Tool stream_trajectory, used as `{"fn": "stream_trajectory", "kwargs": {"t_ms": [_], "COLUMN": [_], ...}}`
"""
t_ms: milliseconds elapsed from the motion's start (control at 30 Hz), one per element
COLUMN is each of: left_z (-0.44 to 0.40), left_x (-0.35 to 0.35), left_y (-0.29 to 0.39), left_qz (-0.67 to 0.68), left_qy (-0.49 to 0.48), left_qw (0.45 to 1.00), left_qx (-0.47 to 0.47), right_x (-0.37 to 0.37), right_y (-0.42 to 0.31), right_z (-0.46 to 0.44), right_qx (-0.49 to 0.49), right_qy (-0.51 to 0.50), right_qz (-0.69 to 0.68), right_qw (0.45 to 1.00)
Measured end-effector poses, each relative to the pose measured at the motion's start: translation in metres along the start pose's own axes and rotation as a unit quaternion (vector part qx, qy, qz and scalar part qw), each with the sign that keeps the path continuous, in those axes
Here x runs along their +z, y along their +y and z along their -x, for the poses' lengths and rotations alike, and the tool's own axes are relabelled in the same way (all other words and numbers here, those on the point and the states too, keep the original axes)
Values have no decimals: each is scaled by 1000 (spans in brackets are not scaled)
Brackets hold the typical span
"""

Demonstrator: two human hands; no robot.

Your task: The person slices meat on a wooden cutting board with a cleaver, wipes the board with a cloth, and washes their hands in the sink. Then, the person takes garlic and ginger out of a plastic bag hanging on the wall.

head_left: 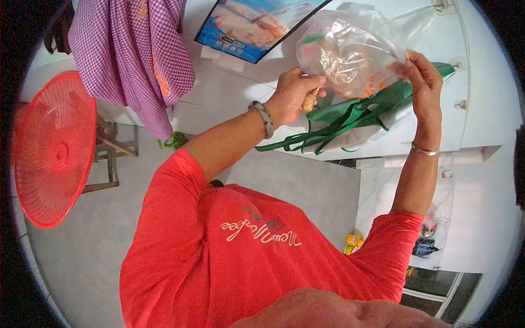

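My left hand (295,93) is closed around a tan, knobby piece of ginger (310,101), its end sticking out below the fingers. Just beside it is a clear plastic bag (350,49) with red print and tan lumps inside, hard to make out through the shiny film. My right hand (425,79) pinches the edge of this bag between thumb and fingers. A corner of clear plastic stretches up to a wall hook (441,5). Below the bag hangs a green and white cloth bag (355,117) with green straps, close under both hands.
A blue food package (254,27) is at the top, next to a purple checked cloth (131,49). Left of these, a red plastic basket (57,147) rests by a wooden stool (112,158). Yellow containers (354,242) sit low on the right.
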State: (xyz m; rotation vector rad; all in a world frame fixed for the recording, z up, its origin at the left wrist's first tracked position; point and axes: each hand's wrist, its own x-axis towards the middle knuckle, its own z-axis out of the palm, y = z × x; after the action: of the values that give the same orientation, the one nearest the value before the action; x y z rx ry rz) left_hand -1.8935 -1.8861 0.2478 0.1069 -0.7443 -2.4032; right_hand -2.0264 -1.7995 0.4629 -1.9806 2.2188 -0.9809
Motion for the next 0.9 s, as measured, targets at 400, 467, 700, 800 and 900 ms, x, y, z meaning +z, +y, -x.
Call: {"fn": "stream_trajectory", "kwargs": {"t_ms": [400,467,700,800,900], "left_z": [-1,-2,-6,-6,-8], "left_x": [42,41,43,49,47], "left_y": [33,35,32,36,36], "left_qz": [-61,-51,-110,-124,-96], "left_qy": [42,33,43,37,33], "left_qw": [991,992,986,984,988], "left_qx": [112,111,117,123,120], "right_x": [-7,-6,8,7,8], "right_y": [12,-1,-25,-18,-24], "right_z": [-35,-32,-24,-28,-30], "right_qx": [126,115,65,73,4], "right_qy": [-224,-231,-127,-240,-267], "right_qz": [33,53,-187,-108,20], "right_qw": [966,965,972,962,963]}}
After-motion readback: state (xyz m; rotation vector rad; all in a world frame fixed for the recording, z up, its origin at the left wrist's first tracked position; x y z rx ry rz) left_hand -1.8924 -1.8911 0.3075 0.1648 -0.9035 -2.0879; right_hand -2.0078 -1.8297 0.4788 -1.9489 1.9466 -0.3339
